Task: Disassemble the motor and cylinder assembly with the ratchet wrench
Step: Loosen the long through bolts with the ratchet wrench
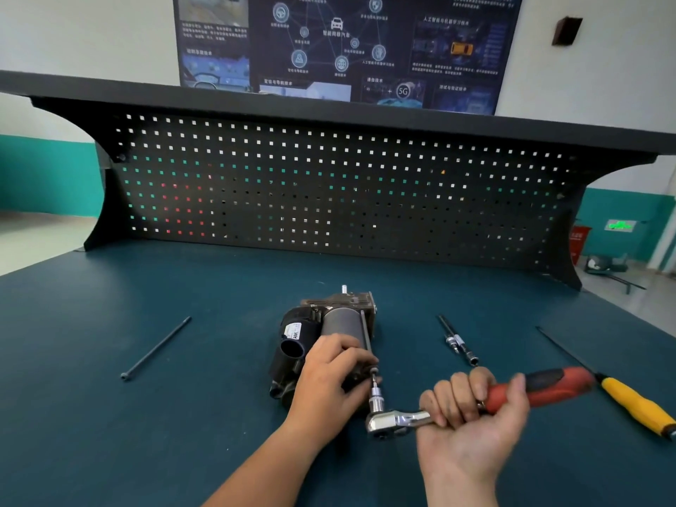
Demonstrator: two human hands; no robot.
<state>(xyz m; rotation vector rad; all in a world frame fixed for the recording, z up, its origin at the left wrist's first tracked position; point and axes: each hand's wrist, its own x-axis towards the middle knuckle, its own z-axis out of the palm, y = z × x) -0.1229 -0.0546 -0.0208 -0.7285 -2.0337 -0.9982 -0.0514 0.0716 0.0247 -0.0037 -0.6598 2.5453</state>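
The motor and cylinder assembly, black with a grey cylinder, lies on the dark blue-green bench. My left hand grips its near end. A long bolt runs along the cylinder's right side, its near end in the socket of the ratchet wrench. My right hand grips the wrench's red and black handle, which points to the right.
A long black bolt lies loose at the left. Extension bars and bits lie to the right of the assembly. A yellow-handled screwdriver lies at the far right. A black pegboard stands at the back.
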